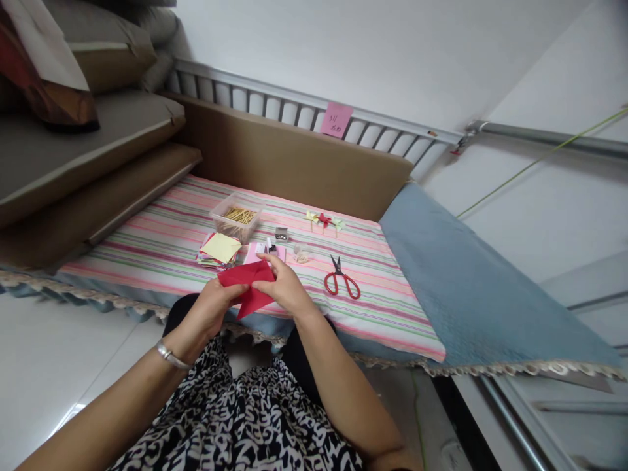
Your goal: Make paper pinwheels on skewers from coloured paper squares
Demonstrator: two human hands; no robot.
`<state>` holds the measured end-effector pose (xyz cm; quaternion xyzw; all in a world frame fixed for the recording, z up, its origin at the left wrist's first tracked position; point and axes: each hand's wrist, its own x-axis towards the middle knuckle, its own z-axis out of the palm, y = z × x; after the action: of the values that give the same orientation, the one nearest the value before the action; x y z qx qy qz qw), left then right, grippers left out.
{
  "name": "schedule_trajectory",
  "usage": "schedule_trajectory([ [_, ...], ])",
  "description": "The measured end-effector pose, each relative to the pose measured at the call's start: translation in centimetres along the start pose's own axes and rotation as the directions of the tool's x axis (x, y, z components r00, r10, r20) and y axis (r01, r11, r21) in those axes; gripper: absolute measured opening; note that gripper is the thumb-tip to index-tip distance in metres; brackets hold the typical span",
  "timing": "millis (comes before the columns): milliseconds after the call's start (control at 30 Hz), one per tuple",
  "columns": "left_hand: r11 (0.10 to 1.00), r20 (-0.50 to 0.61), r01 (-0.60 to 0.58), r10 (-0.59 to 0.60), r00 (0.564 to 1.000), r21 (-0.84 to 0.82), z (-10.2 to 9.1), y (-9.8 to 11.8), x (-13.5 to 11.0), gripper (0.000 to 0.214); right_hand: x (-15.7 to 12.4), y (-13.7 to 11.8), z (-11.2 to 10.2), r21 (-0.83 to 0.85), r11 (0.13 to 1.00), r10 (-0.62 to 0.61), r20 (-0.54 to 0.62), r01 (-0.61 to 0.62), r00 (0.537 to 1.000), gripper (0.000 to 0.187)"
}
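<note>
By striped cloth [387,314], both hands [213,306] [286,286], holding red paper [254,301]

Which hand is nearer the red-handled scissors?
Right. The right hand, gripping the red paper, is left of the scissors; the left hand is farther left, at the paper's other side.

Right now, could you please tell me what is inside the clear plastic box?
The clear plastic box holds a pile of thin yellowish sticks; what lies deep beneath them is covered.
</note>
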<state>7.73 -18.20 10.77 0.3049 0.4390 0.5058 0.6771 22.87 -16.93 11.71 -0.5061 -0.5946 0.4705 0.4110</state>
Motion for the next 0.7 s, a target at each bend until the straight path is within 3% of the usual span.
schedule_trajectory([
  [200, 1.000, 0.022, -0.021, 0.021, 1.000, 0.001, -0.1, -0.5, 0.3, 0.038, 0.1, 0.3, 0.3, 0.082, 0.996, -0.016, -0.025, 0.018, 1.000, 0.052],
  [333, 0.996, 0.043, 0.024, -0.020, 0.999, -0.081, -0.2, -1.2, 0.5, 0.031, 0.1, 0.8, 1.0, 0.220, 0.975, 0.021, -0.124, 0.007, 0.992, 0.052],
  [533, 0.993, 0.077, 0.021, -0.012, 0.997, -0.112, -0.1, -1.1, 0.6, 0.026, -0.1, 1.8, 2.1, 0.265, 0.962, 0.005, -0.240, 0.060, 0.971, 0.059],
  [633, 0.995, 0.038, 0.014, -0.010, 0.999, -0.102, -0.3, -0.4, 0.8, 0.023, -1.0, 1.9, 1.7, 0.120, 0.985, -0.086, -0.291, 0.125, 0.953, 0.060],
  [700, 0.996, -0.017, 0.009, -0.011, 1.000, -0.093, -0.6, 0.0, 1.0, 0.020, -2.1, 1.9, 1.1, -0.108, 0.966, -0.259, -0.356, 0.236, 0.898, 0.053],
])
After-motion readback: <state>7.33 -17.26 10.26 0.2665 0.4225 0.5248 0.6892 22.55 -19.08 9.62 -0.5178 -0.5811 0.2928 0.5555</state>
